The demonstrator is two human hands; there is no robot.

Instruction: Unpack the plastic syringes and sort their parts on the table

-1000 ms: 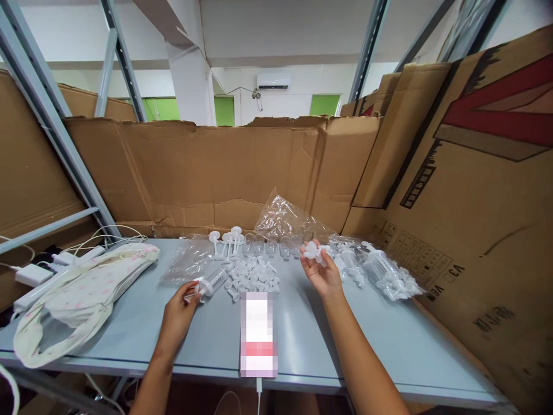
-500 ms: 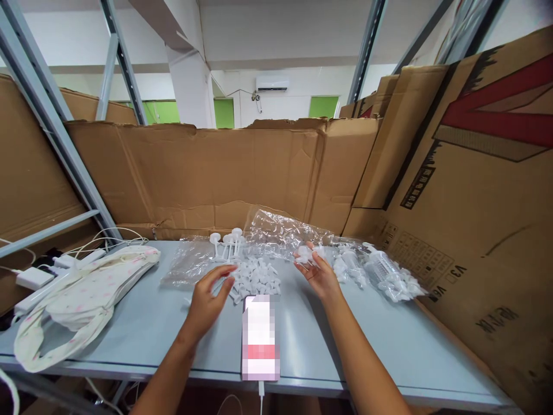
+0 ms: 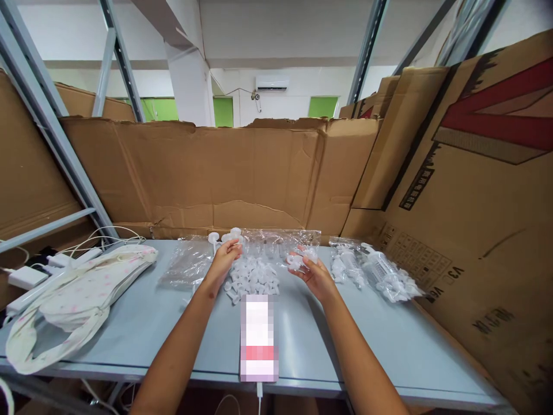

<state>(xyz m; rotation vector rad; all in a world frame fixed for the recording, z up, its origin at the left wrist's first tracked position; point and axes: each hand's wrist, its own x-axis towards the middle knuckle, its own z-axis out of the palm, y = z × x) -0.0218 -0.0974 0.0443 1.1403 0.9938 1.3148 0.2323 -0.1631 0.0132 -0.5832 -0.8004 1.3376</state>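
Observation:
My right hand is closed round the end of a clear plastic bag with white pieces inside; the bag stretches left over the back of the table. My left hand has its fingers together near the bag's left end, beside white round-topped parts. What its fingertips hold is too small to tell. Below and between the hands lies a pile of small white plastic pieces. A phone with a blurred screen lies in front of the pile.
Filled clear bags lie at the right, and a flat clear bag at the left. A pale cloth bag and white chargers are far left. Cardboard walls the grey table. A cable runs from the phone.
My left hand has moved right and away from me, toward the bag. The clear bag, bunched up before, now lies lower and stretched out leftward. My right hand has shifted slightly left.

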